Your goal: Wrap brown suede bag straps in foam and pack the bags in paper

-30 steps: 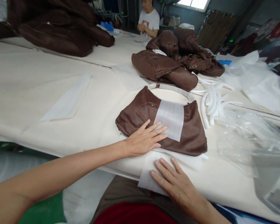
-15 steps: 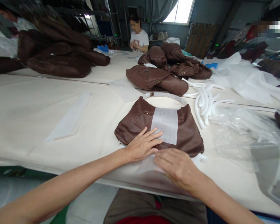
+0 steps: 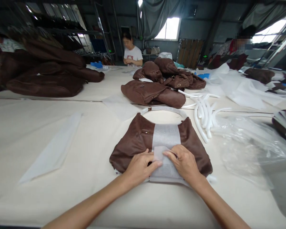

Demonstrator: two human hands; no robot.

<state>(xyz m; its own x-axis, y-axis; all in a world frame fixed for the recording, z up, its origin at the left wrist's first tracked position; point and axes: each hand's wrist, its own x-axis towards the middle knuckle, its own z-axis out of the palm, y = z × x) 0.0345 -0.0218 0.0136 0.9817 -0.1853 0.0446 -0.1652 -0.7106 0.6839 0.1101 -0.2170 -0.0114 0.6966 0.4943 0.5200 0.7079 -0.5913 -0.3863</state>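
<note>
A brown leather handbag lies flat on the table before me, its handle wrapped in white and arching away from me. Around the bag's middle runs a band of thin white wrapping paper, with its near end folded up over the front. My right hand is closed, pinching that folded end between thumb and fingers. On the other side, my left hand has its thumb and fingers closed about the paper's left edge, resting on the bag.
More brown bags are heaped beyond, with another pile at far left. White foam tubes and clear plastic bags lie to the right. A folded white sheet is at left. Across the table stands a person.
The paper's near end has come up from the table edge onto the bag's front, brought by my right hand. My left hand has gone from lying flat to gripping. The view has tilted up.
</note>
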